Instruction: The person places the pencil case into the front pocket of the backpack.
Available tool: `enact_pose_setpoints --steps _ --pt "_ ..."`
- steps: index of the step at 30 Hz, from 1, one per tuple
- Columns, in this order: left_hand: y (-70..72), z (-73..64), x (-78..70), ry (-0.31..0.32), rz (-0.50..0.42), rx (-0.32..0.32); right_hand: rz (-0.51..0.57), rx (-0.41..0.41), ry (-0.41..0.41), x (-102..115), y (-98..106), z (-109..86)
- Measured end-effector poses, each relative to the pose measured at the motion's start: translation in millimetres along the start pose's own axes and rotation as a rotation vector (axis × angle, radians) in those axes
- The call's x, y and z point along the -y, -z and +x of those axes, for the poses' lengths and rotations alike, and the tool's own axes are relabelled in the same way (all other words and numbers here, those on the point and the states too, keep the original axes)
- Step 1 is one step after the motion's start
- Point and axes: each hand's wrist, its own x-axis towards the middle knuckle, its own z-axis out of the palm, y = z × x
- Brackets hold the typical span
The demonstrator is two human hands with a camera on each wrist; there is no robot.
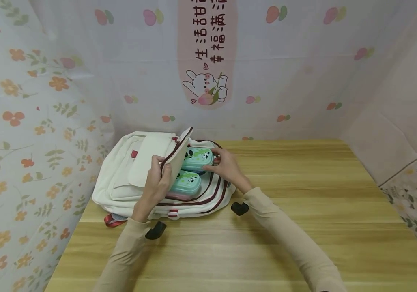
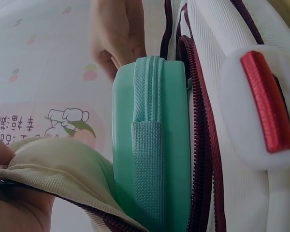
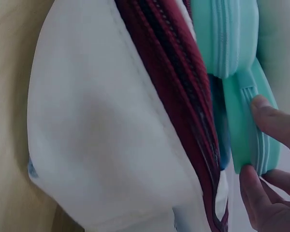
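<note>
A white backpack (image 1: 121,194) with maroon zippers lies on the wooden table, its front pocket unzipped. My left hand (image 1: 155,182) grips the edge of the pocket flap (image 1: 180,158) and holds it raised. Two teal zippered cases with panda prints sit in the opening: a near case (image 1: 185,184) and a far case (image 1: 198,159). My right hand (image 1: 226,166) grips the far case by its end; in the right wrist view, the thumb and fingers (image 3: 253,186) pinch its zippered side. Something dark blue (image 3: 220,121) shows beside the cases in that view. The flap partly hides both cases.
The wooden table (image 1: 303,194) extends to the right and front of the backpack. A printed cloth (image 1: 139,81) hangs behind, and a floral cloth (image 1: 29,142) hangs at the left. A red strap loop (image 1: 113,221) lies at the backpack's near left corner.
</note>
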Motion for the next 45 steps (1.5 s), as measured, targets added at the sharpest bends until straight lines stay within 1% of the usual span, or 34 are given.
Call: enact_pose_setpoints --steps 1,3,8,10,14,18,22,24,26,29,32,35,39,42,45 --pt "-0.5 0.1 0.6 0.001 0.003 -0.003 0.004 0.001 0.001 0 -2 0.7" --pt "-2.8 1.3 8.5 0.004 0.006 -0.008 0.003 0.001 0.002 1 -5 2.1" --pt "-9.5 4.2 35.6 0.016 0.009 -0.013 0.016 -0.017 -0.005 4 -11 3.5" --pt "-10.5 4.0 40.8 0.014 0.011 -0.012 0.001 -0.025 -0.005 5 -12 3.7" --pt "-10.6 3.4 44.7 0.001 0.012 -0.017 -0.028 -0.016 -0.002 4 -15 4.1" --pt "-9.0 2.6 45.1 -0.004 0.022 -0.022 -0.014 0.052 0.009 6 -11 0.2" --pt "-7.6 1.6 45.2 0.002 0.032 -0.012 0.031 0.197 0.01 9 -4 -8.0" --pt "-7.3 1.7 44.5 0.001 0.033 -0.007 0.012 0.258 0.022 11 -1 -11.7" --pt "-7.4 1.9 43.1 -0.001 0.032 -0.003 -0.004 0.291 0.036 13 -1 -14.3" --pt "-7.7 2.0 41.0 0.0 0.035 0.007 -0.044 0.275 0.05 15 -1 -16.4" --pt "-8.7 1.9 40.1 -0.006 0.053 0.016 -0.02 0.251 0.051 14 -3 -16.4" --pt "-10.5 2.6 39.3 -0.026 0.089 0.024 -0.007 0.233 0.055 13 -6 -14.6" --pt "-14.2 4.2 37.7 -0.064 0.136 0.05 -0.038 0.206 0.064 12 -9 -10.7" --pt "-16.6 4.7 36.8 -0.084 0.151 0.062 -0.04 0.194 0.083 11 -12 -7.2" --pt "-18.4 4.9 36.7 -0.089 0.151 0.065 -0.031 0.19 0.105 9 -14 -4.7"
